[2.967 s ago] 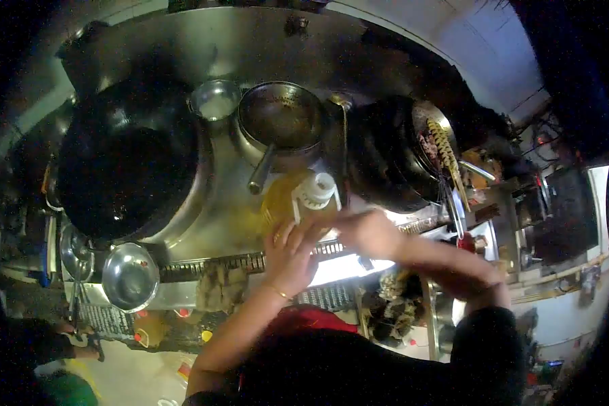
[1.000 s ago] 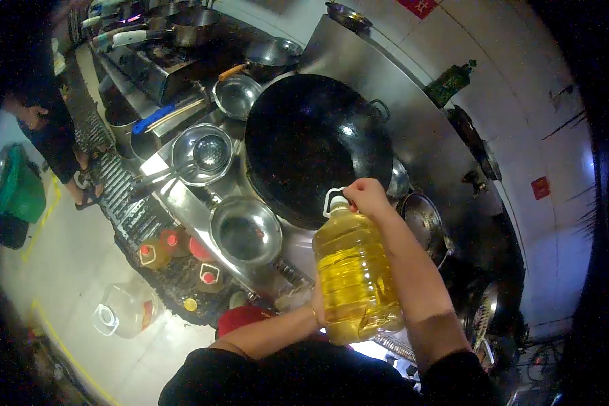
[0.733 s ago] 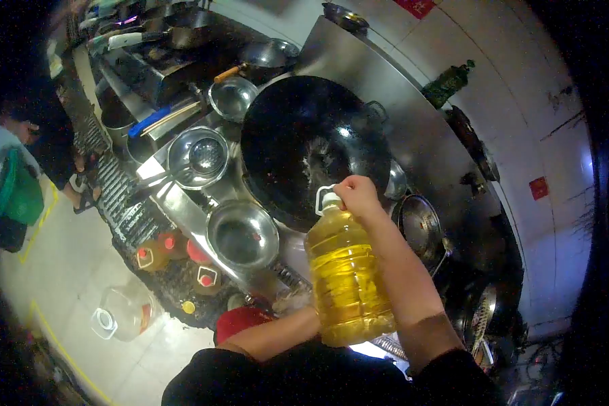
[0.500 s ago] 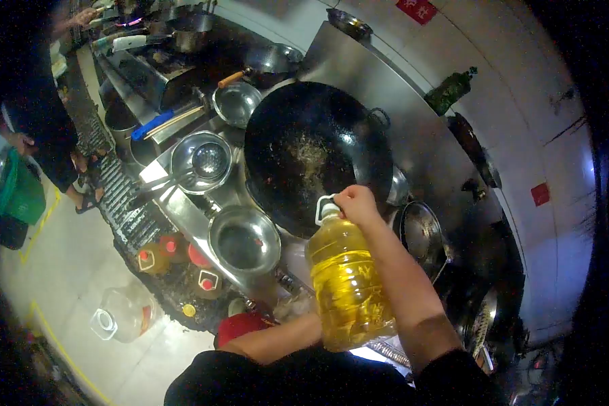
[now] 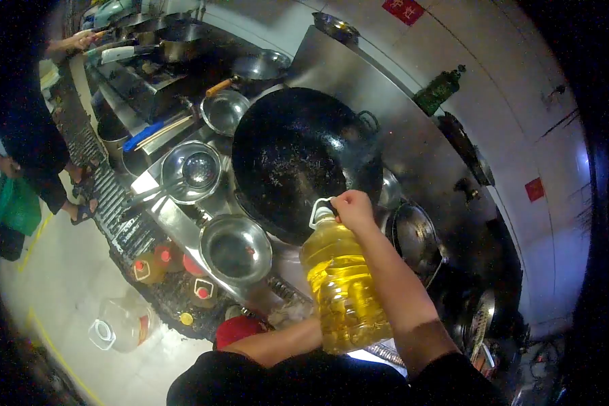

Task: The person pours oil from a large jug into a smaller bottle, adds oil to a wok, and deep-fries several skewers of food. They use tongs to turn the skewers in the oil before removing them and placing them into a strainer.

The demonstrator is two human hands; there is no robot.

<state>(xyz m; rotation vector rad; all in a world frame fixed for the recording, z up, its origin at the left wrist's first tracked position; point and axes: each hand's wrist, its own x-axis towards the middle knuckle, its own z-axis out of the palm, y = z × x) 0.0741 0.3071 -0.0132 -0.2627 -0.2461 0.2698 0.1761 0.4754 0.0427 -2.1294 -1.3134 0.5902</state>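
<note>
A large clear bottle of yellow oil point(image 5: 344, 284) is tilted with its neck toward the big black wok point(image 5: 294, 155). My right hand point(image 5: 353, 208) is closed on the white handle at the bottle's neck. The forearm of my left hand reaches behind the lower part of the bottle, and the hand itself is hidden there. Shiny ripples and specks show on the bottom of the wok. Left of the bottle sits a steel bowl-shaped pan point(image 5: 236, 249) with a small red bit in it.
A ladle strainer rests in a steel bowl point(image 5: 191, 172); another steel bowl point(image 5: 224, 111) is behind. Red-capped bottles point(image 5: 144, 268) stand low at left, near an empty plastic jug point(image 5: 124, 325) on the floor. A person point(image 5: 30, 142) stands at far left. Pans point(image 5: 415, 238) lie at right.
Since three seconds ago the view has swung left and the bottle has moved from the counter to the wok's edge. Liquid splashes have appeared in the wok. The other person's hand has come to a pan handle.
</note>
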